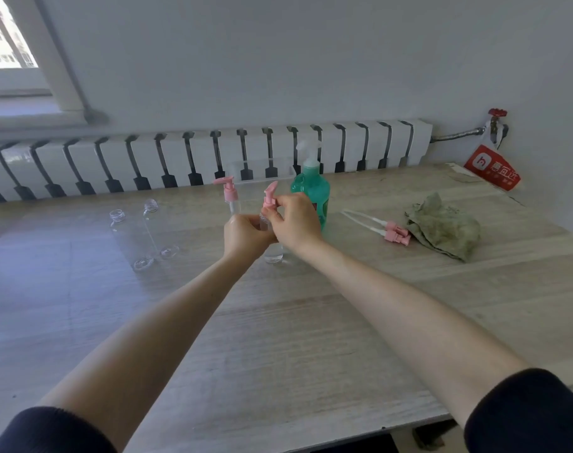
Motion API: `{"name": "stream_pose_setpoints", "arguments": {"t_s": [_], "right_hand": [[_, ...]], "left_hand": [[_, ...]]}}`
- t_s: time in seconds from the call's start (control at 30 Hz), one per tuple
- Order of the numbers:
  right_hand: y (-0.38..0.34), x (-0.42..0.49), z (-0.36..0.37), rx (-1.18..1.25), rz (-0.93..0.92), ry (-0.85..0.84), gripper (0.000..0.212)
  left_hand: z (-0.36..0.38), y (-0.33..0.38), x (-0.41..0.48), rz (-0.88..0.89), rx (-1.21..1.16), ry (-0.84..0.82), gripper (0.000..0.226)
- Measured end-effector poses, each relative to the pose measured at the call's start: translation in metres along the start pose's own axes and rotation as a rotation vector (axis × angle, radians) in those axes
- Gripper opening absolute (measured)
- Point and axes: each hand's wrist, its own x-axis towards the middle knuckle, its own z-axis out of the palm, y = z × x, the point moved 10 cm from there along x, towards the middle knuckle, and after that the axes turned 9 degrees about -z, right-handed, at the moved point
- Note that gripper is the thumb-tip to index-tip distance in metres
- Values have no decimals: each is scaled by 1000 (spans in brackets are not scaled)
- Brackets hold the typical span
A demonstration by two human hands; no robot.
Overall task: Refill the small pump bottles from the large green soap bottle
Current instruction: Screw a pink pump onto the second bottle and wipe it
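Two hands: both work on the held bottle (pixel 274 254), which stands mid-table (pixel 278 338) just in front of the soap bottle (pixel 311 188).
Left hand (pixel 246 232): grip wrapped round the clear body.
Right hand (pixel 294 220): grip narrow, fingertips pinching the collar of the pump (pixel 270 192); whether it is going on or coming off cannot be told.
Done, by the look of it: the capped bottle (pixel 230 199) behind already wears its pink pump. Fill levels cannot be judged through the clear plastic.
Left to do: two open bottles (pixel 141 237) wait at the left. Two loose pumps (pixel 396 233) lie at the right, just beside a cloth (pixel 441 227). About half the job likely remains.
Writing: the soap bottle's label is mostly hidden behind the right hand and unreadable. A red bag (pixel 492 168) by the wall shows a white logo and characters too blurred to read.
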Motion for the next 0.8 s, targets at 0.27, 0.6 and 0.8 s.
{"name": "stream_pose_setpoints", "arguments": {"t_s": [0.27,0.6,0.8], "right_hand": [[25,-10,-66,44,88,210,29],[201,-77,-171,-659,810,-70,49],[173,-56,-207,-707,633,227,31]], "left_hand": [[8,4,-6,-18,-18,-32,21],[30,35,-25,-23,-11,-110,30],[38,54,-34,8,10,-153,22]]}}
